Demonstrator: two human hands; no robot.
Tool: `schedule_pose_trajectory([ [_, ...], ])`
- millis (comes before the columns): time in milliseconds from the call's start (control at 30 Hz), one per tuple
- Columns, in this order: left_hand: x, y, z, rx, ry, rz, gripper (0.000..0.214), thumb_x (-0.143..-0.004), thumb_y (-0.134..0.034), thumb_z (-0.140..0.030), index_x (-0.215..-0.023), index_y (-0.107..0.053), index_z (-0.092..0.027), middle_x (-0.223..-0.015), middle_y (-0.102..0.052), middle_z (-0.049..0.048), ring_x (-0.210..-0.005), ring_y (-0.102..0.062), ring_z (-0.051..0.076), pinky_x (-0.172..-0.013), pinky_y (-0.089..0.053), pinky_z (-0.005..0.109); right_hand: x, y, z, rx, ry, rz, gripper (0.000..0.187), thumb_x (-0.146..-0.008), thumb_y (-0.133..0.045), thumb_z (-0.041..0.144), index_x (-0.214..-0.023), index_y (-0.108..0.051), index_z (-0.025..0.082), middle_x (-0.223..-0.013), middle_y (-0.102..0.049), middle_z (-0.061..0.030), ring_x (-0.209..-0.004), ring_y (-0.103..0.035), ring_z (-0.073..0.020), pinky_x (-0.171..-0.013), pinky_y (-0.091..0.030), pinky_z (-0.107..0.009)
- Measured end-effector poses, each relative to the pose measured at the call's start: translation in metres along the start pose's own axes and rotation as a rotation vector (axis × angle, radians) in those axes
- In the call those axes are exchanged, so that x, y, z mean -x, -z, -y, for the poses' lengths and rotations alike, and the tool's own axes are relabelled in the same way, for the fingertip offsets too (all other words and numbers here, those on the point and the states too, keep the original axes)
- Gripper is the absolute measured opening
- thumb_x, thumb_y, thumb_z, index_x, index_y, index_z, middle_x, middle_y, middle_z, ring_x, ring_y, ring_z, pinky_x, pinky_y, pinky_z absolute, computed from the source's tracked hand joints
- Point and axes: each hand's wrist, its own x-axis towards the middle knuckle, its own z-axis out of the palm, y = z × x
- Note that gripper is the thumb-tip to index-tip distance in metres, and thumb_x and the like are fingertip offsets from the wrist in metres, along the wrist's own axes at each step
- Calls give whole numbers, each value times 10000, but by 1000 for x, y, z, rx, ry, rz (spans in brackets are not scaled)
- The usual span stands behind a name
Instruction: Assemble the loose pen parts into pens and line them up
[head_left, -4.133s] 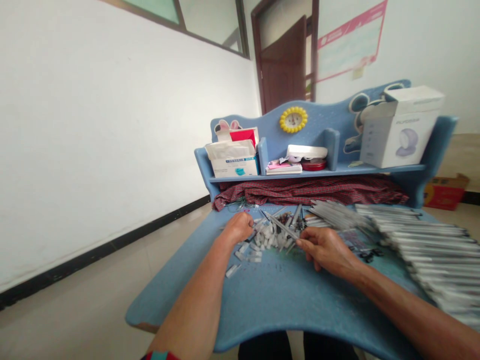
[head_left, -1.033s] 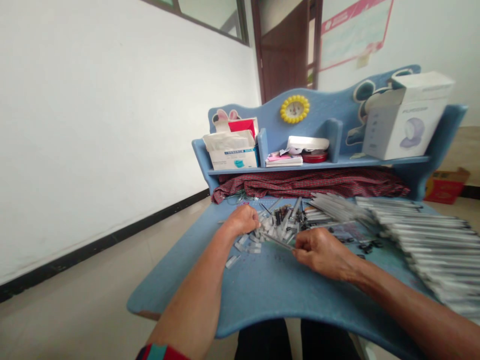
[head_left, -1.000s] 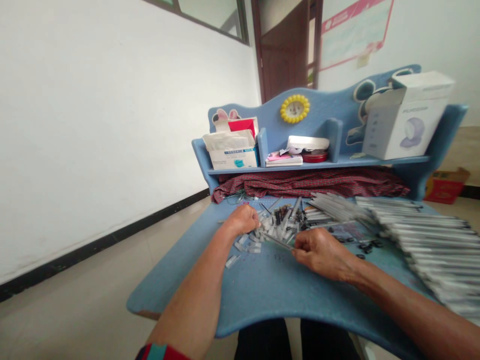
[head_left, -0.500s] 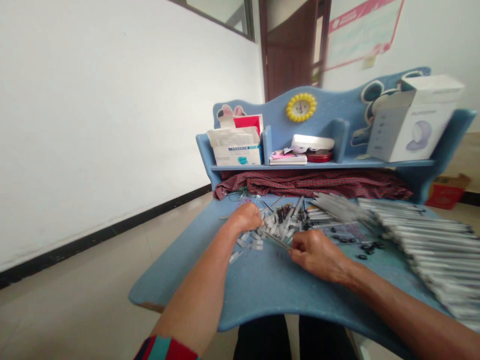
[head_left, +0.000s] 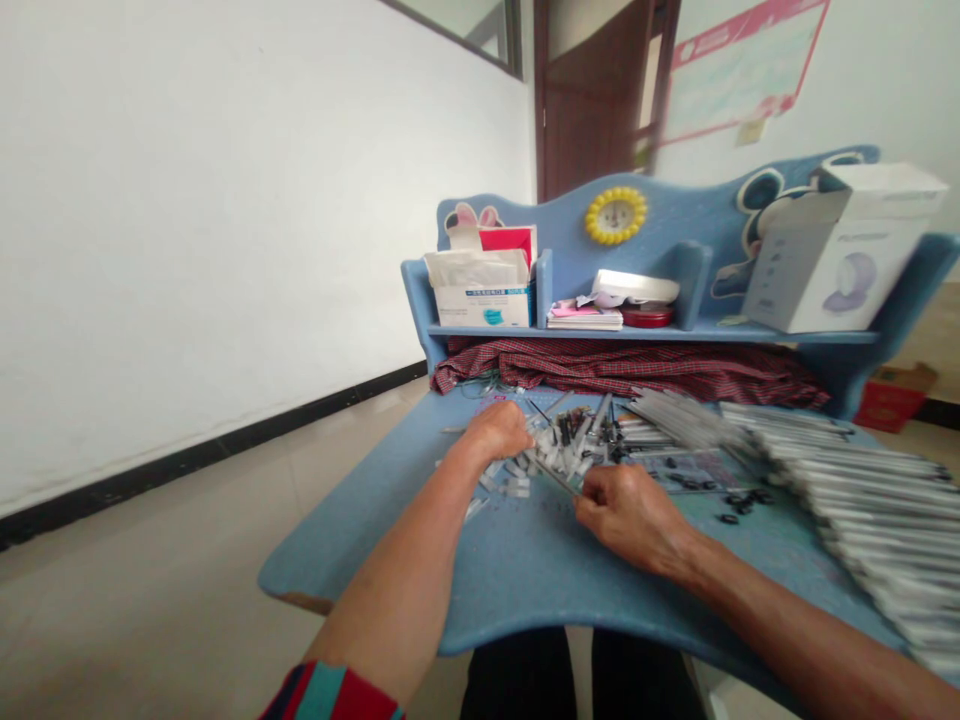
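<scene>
My right hand [head_left: 626, 510] is closed in a pinch on the near end of a thin grey pen-like rod [head_left: 553, 474], which slants up to the left. The rod's far end reaches the fingertips of my left hand [head_left: 496, 432]. That hand is closed too, its fingers pointing right; what it pinches is hidden or too small to name. Both hands are just above the blue desk, beside a loose heap of small clear plastic pieces [head_left: 517, 486] and dark-tipped parts [head_left: 574, 428].
Many long grey pen-like rods [head_left: 862, 500] are stacked at the right. Small black rings [head_left: 742, 500] lie beside them. Behind is a shelf with a mask box [head_left: 484, 305], a white carton [head_left: 825, 260] and a yellow-rimmed clock [head_left: 615, 215]. A checked cloth [head_left: 637, 368] lies beneath the shelf.
The view has shifted slightly, so the shelf appears a little further right. The left hand has moved slightly closer to the right hand along the rod. The right hand keeps its grip.
</scene>
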Motion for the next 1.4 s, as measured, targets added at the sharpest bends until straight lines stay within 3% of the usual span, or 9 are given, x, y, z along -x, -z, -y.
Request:
schedule_pose_trajectory([
  [133,-1,0,2,196,55,6,180,-609,-644,-190,-468,-543,-142,-406,-472,-40,-465,-467,97,-466,-329,193,2,-4,-4,3,33,-65,188,-743,-436,235,-581,-510,174,-521,-508,-4,-519,-482,-119,-509,-260,-234],
  [367,2,5,-1,665,152,16,87,-710,-581,-198,-663,-523,-151,-534,-576,-14,-440,-515,87,-430,-388,188,4,0,-13,-29,108,-259,237,-806,-419,310,-624,-501,182,-497,-455,21,-463,-410,-105,-507,-272,-241],
  [567,8,12,-3,944,91,58,128,-669,-609,-167,-775,-542,-145,-645,-641,31,-537,-591,106,-475,-442,194,3,16,-19,-258,155,-452,221,-796,-502,347,-665,-560,177,-490,-482,31,-438,-431,-96,-466,-324,-221],
  [700,13,12,-7,1015,-22,185,206,-637,-647,-192,-820,-602,-108,-655,-660,63,-550,-607,124,-485,-456,207,0,33,-21,-529,78,-499,214,-779,-566,372,-723,-580,166,-510,-572,18,-401,-502,-96,-413,-377,-202],
  [800,17,8,-14,983,-141,296,241,-617,-680,-228,-807,-616,-96,-688,-676,78,-554,-615,129,-481,-447,205,-3,48,-21,-712,50,-540,251,-757,-609,407,-736,-565,161,-506,-604,13,-359,-512,-95,-367,-387,-194],
  [967,26,-6,-35,770,-262,346,188,-618,-660,-206,-765,-576,-125,-610,-638,20,-531,-591,120,-452,-383,187,-3,60,-20,-815,94,-583,299,-759,-614,455,-763,-544,164,-541,-628,5,-361,-531,-99,-361,-408,-201],
  [1100,35,-18,-51,588,-424,340,88,-688,-583,-213,-729,-551,-143,-579,-566,-24,-554,-543,105,-506,-379,195,1,63,-20,-719,161,-568,298,-802,-569,454,-717,-524,172,-522,-586,19,-365,-507,-90,-369,-391,-204],
  [1267,39,-33,-61,329,-643,221,67,-699,-541,-184,-644,-543,-146,-614,-495,-33,-619,-482,102,-580,-356,206,5,66,-24,-474,206,-498,277,-845,-518,388,-670,-504,174,-496,-493,41,-390,-431,-65,-379,-323,-189],
  [1400,37,-44,-62,302,-681,255,57,-688,-537,-176,-641,-540,-142,-615,-479,-35,-600,-470,100,-562,-333,212,6,65,-25,-284,253,-360,243,-862,-478,350,-706,-521,168,-521,-465,41,-444,-408,-67,-431,-317,-194],
])
